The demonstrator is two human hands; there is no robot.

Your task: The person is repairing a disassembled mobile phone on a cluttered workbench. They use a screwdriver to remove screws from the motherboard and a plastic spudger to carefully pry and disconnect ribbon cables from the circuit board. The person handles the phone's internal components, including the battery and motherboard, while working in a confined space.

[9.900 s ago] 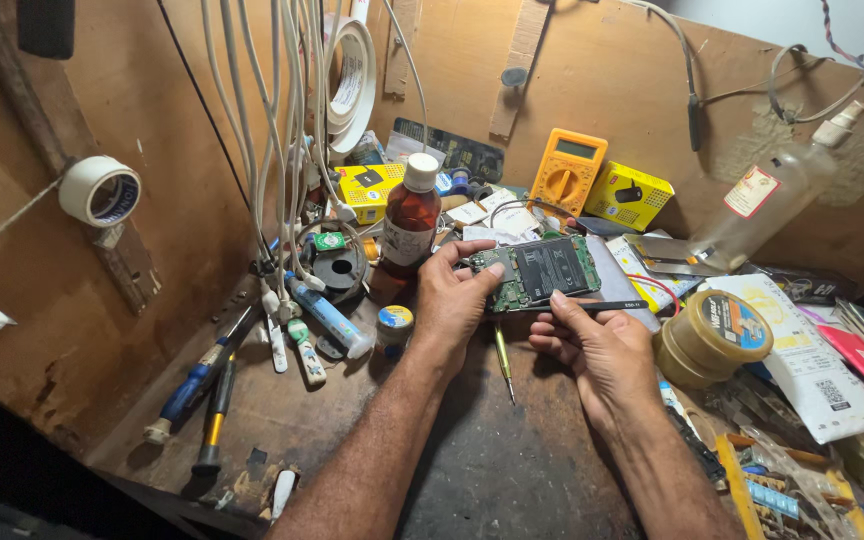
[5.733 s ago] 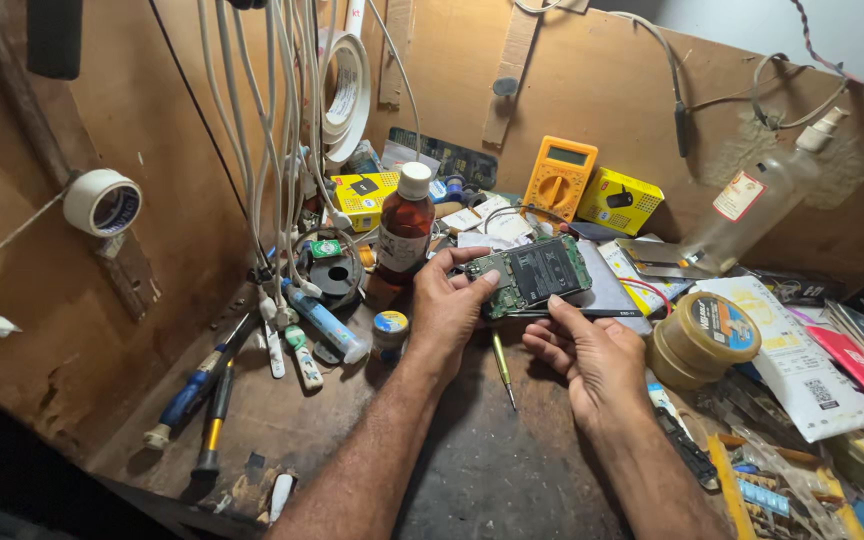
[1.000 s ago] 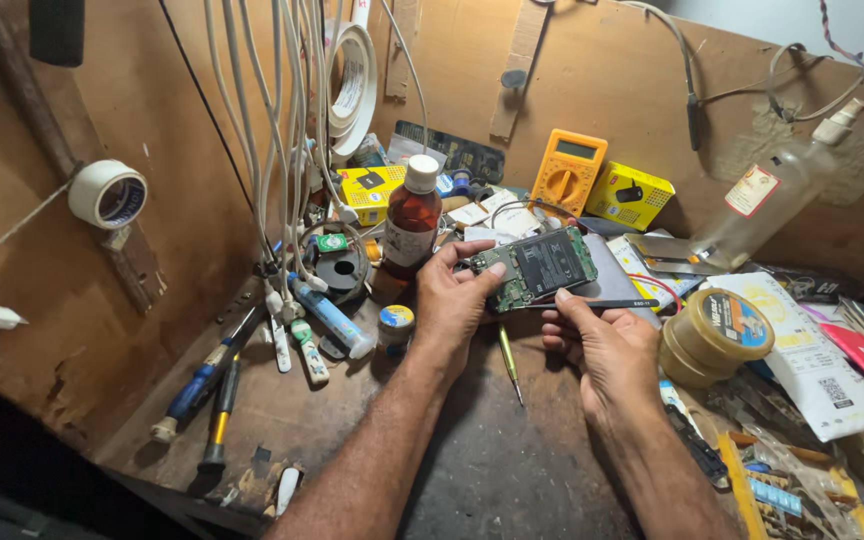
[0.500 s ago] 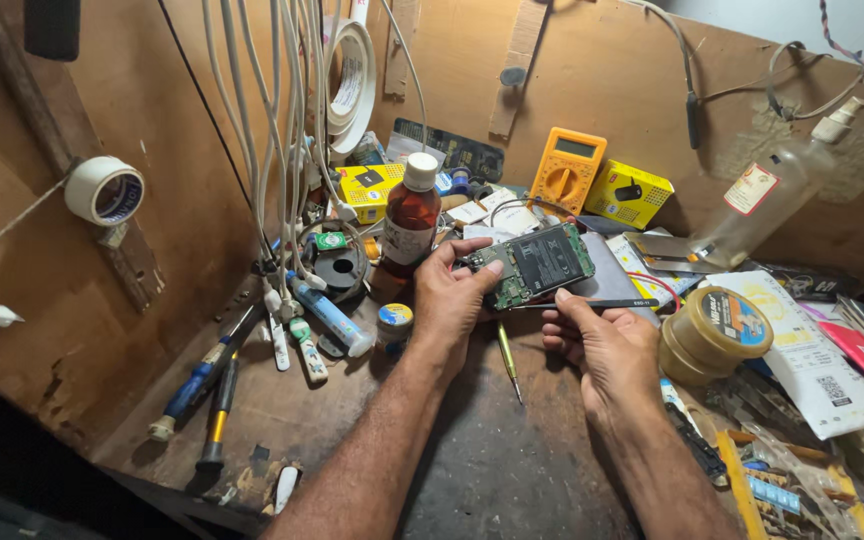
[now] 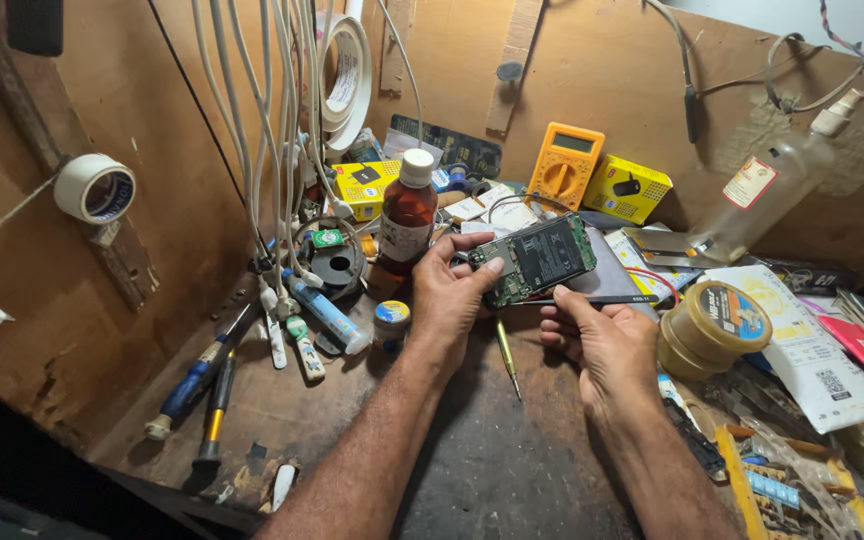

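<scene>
Left grip (image 5: 457,290) pinching opened phone (image 5: 540,258) by its edge; right grip (image 5: 602,340) closed on thin black tool (image 5: 602,299) just beneath. Slip risks gouging exposed board.

We note two yellow boxes (image 5: 628,188) (image 5: 366,187) at the rear wall, flanking an orange meter's grey screen (image 5: 574,143).

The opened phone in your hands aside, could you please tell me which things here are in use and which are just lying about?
In use:
left hand holding the opened phone
right hand holding thin black tweezers

Lying about:
yellow multimeter
brown bottle
screwdriver on the bench
tape roll
clear spray bottle
small solder paste tin
</scene>
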